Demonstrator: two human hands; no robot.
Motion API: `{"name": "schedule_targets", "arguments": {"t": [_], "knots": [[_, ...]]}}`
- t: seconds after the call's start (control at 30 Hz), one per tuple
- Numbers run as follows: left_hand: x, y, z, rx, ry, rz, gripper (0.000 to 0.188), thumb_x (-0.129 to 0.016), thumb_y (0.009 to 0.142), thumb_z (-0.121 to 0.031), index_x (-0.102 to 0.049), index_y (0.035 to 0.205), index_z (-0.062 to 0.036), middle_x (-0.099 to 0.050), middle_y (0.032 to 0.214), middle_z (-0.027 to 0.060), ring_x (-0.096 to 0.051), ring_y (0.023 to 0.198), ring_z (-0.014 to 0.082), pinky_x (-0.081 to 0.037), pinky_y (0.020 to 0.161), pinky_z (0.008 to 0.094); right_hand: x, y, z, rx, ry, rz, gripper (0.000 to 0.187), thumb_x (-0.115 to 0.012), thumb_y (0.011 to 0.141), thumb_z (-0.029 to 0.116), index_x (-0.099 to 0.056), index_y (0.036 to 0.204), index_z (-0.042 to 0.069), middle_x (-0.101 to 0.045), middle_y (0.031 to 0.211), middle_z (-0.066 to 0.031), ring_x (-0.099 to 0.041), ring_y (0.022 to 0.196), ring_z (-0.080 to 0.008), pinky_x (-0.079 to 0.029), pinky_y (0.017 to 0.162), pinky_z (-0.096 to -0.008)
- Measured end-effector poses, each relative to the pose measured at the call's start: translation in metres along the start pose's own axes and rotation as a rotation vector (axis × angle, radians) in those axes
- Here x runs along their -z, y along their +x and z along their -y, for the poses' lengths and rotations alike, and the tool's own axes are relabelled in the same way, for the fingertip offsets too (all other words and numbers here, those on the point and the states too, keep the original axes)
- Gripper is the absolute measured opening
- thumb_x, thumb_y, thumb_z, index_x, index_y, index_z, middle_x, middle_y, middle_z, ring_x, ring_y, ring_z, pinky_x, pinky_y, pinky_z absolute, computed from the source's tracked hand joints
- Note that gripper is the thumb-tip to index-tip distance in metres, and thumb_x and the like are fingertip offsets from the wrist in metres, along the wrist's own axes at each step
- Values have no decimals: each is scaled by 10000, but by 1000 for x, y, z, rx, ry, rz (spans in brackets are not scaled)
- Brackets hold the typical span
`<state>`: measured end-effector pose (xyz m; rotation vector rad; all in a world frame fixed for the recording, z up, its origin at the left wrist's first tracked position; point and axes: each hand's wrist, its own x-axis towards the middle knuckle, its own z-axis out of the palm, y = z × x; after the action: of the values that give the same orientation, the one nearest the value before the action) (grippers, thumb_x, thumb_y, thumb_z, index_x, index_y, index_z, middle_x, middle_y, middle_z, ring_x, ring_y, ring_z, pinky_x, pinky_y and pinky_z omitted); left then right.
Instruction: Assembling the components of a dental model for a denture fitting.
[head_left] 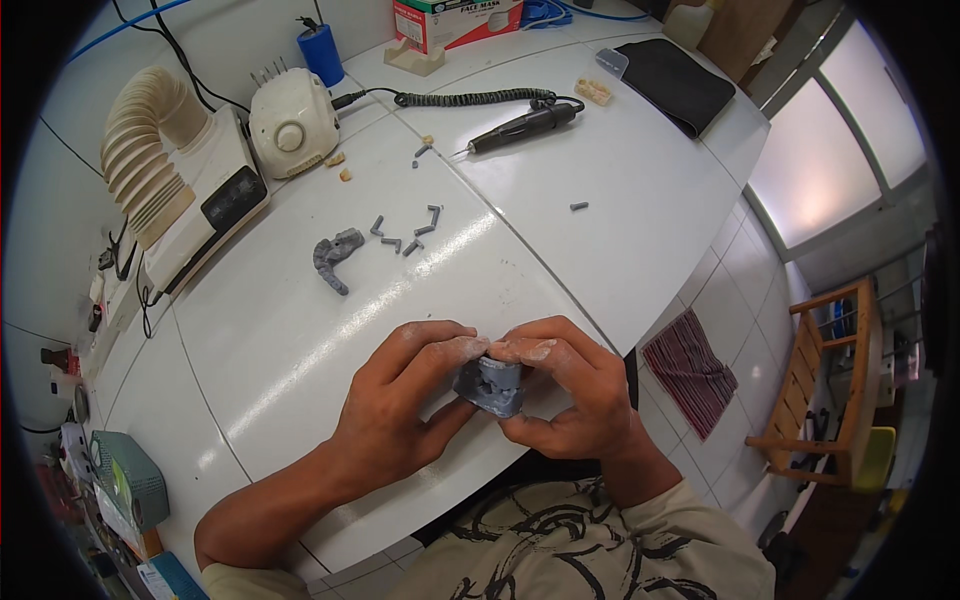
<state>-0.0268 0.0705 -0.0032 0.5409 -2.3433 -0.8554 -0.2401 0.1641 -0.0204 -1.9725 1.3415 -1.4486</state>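
Observation:
Near the table's front edge, both hands grip a grey dental model [490,386], which looks like two pieces set one on the other. My left hand [400,385] is closed on its left side, fingers on top and thumb underneath. From the right, my right hand [572,385] pinches it in the same way, with pale dust on the fingers. The fingertips of both hands nearly meet at its top edge and cover part of it. Farther off lies a grey dental arch [335,258], and beside it are several small angled grey pegs [425,222].
A black rotary handpiece [525,127] lies at the back, its coiled cord running to a white control box [290,120]. Left of that stands a dust extractor [215,200] with a ribbed hose. A tan dental model [594,91] sits near a black mat [675,85].

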Motion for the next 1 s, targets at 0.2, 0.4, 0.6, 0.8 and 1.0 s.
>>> {"name": "schedule_targets", "arguments": {"t": [0.2,0.4,0.6,0.8,1.0], "knots": [[1,0,-1,7,2,-12,569,-895,775,-13,-683,1301,-52,-666,1234,153,-724,1092,317,-632,883,403,2,0,1,-48,0,25,575,-863,740,9,-695,1289,-3,-704,1198,-179,-763,1015,-290,-667,843,-374],[2,-2,-2,3,-2,-14,548,-888,801,-29,-681,1308,-43,-642,1218,158,-716,1045,319,-632,847,408,1,3,3,-27,16,14,570,-903,761,55,-682,1284,-5,-718,1207,-192,-772,1062,-298,-670,838,-379],[1,-1,-1,-3,-3,-12,555,-886,778,-14,-683,1294,-39,-660,1207,160,-720,1064,312,-625,867,395,2,2,-1,13,-26,2,530,-920,771,78,-692,1240,-13,-726,1188,-192,-783,1018,-290,-670,838,-371],[1,0,-1,-5,-6,-16,617,-885,759,-2,-659,1333,-33,-676,1229,173,-728,1095,313,-624,909,391,3,0,-1,-34,2,0,513,-919,775,81,-712,1236,-14,-729,1210,-198,-783,1014,-276,-666,833,-358],[2,-1,-2,1,-66,-27,651,-896,775,-55,-641,1373,-24,-697,1194,178,-741,1046,309,-620,894,394,1,-3,-2,-162,253,-46,627,-880,857,80,-636,1422,-38,-696,1328,-227,-736,1178,-285,-606,1018,-383]]}}
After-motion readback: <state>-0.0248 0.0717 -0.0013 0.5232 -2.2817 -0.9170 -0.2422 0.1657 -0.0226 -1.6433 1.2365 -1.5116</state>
